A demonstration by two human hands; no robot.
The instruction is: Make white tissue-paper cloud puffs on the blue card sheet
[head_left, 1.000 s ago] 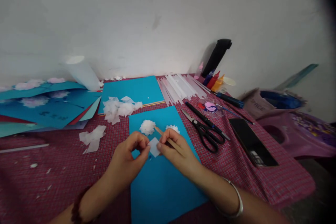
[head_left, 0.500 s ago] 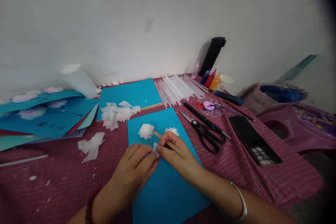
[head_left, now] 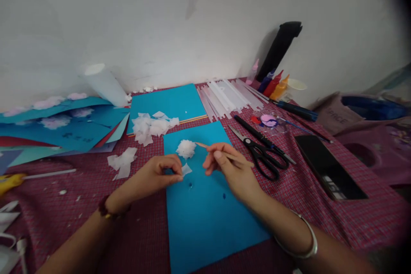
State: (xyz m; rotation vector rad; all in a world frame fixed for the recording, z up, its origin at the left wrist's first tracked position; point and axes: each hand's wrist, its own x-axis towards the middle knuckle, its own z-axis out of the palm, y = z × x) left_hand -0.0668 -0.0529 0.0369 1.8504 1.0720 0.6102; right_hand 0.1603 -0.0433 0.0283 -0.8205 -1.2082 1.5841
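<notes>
My left hand (head_left: 159, 173) pinches a small square of white tissue paper (head_left: 186, 170) between thumb and fingertips, low over a blue sheet of paper (head_left: 208, 227). In my right hand (head_left: 239, 177) is a thin wooden stick (head_left: 241, 161) with a pointed end, held like a pen. Its tip points toward a ruffled white tissue puff (head_left: 186, 149) on the upper part of the sheet. A small shiny spot (head_left: 190, 186) and a dark spot (head_left: 224, 196) mark the sheet below my hands. My right hand covers the area where a second puff showed earlier.
Tissue squares (head_left: 150, 127) lie on stacked blue sheets (head_left: 170, 102), with more tissue (head_left: 122, 162) nearby. Black-handled scissors (head_left: 265, 156), a phone (head_left: 327, 167), paint bottles (head_left: 279, 87) and white strips (head_left: 231, 98) occupy the right side. Finished-looking sheets (head_left: 80, 130) overlap at left.
My hands have drawn apart; earlier they met over the tissue piece. The left now holds it alone, while the right has moved rightward with the stick. The view has shifted slightly.
</notes>
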